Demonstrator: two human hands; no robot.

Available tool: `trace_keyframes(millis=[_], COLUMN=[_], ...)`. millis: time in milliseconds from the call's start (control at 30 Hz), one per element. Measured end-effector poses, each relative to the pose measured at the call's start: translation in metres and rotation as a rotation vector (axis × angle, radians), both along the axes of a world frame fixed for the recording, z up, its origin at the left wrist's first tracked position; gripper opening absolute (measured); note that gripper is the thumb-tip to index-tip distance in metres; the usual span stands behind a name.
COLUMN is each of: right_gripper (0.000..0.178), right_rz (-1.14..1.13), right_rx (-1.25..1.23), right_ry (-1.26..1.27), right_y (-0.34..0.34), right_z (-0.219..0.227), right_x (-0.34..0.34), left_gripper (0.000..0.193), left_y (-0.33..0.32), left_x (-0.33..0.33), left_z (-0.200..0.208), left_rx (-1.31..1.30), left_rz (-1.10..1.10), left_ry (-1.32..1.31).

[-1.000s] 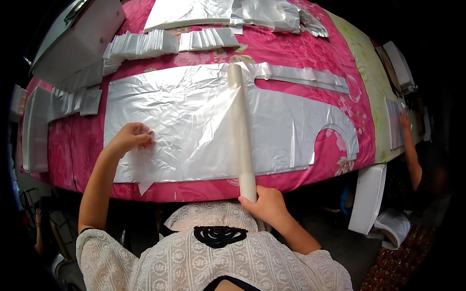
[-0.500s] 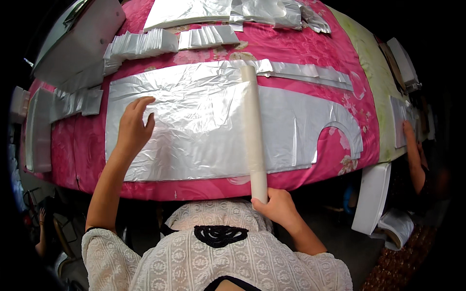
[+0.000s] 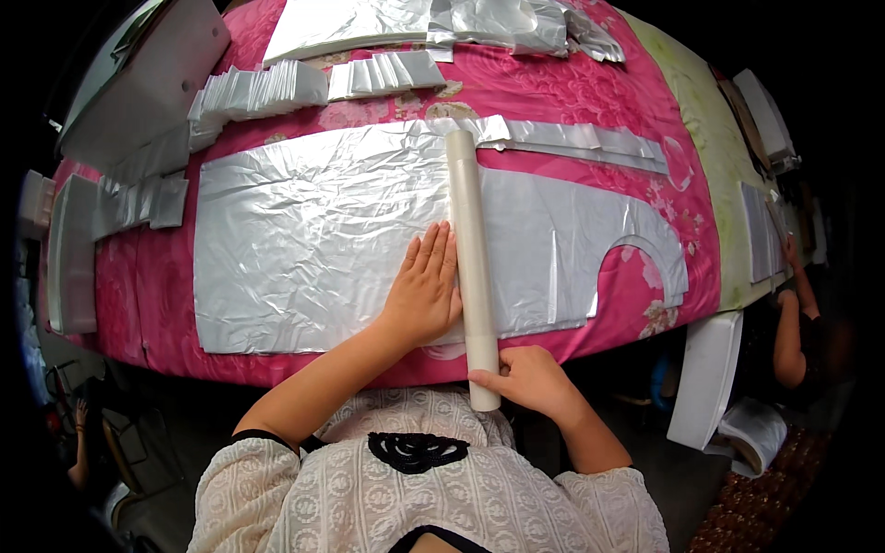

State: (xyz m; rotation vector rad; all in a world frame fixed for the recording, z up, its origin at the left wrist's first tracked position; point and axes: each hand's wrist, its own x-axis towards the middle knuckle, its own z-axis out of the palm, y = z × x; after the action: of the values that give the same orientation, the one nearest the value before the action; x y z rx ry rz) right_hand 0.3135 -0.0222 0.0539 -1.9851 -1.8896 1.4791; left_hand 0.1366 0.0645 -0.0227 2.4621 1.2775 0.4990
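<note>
A stack of silvery-white plastic bags (image 3: 304, 240) lies spread on the pink cloth in front of me, its right end cut in a curve like handles. Across it, pointing away from me, rests a long cream-white tube (image 3: 473, 230), its near end jutting past the table edge. My left hand (image 3: 426, 286) is open and flat on the bags, fingers stretched away from me, close along the tube's left side. At the tube's near end, my right hand (image 3: 530, 380) grips it from the right, thumb against its side; some of its fingers are hidden.
Folded bag bundles (image 3: 263, 90) line the back left, beside a white foam box (image 3: 147, 83). More bags (image 3: 369, 23) lie at the far edge. A white foam panel (image 3: 705, 378) stands at the right. Another person's arm (image 3: 791, 336) works at the far right.
My left hand has come rightward from the left part of the bags to the tube. The tube's near end has shifted slightly toward me, and wrinkles in the top bag have spread differently.
</note>
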Motion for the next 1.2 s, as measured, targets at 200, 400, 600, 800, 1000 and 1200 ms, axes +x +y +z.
trace_keyframes(millis=[200, 400, 600, 800, 1000, 1200], right_gripper=[0.062, 0.045, 0.031, 0.045, 0.057, 0.073], right_rz=[-0.05, -0.539, -1.233, -1.399, -0.967, 0.027], right_rx=[0.2, 0.098, 0.176, 0.65, 0.83, 0.692], right_ry=[0.006, 0.589, 1.539, 1.614, 1.396, 0.844], right_y=[0.121, 0.236, 0.289, 0.288, 0.263, 0.22], right_z=[-0.019, -0.056, -0.071, -0.027, 0.045, 0.005], right_x=[-0.001, -0.009, 0.042, 0.204, 0.162, -0.063], left_gripper=[0.065, 0.064, 0.063, 0.063, 0.066, 0.063], left_y=[0.002, 0.002, 0.001, 0.001, 0.0, 0.001], left_x=[0.0, 0.001, 0.001, 0.002, 0.001, -0.001], left_z=[0.001, 0.002, 0.003, 0.004, 0.005, 0.004], left_rx=[0.029, 0.039, 0.034, 0.037, 0.026, 0.031], left_rz=[-0.014, -0.005, -0.004, -0.011, -0.014, -0.053], left_ry=[0.029, 0.074, 0.055, 0.05, 0.043, -0.009])
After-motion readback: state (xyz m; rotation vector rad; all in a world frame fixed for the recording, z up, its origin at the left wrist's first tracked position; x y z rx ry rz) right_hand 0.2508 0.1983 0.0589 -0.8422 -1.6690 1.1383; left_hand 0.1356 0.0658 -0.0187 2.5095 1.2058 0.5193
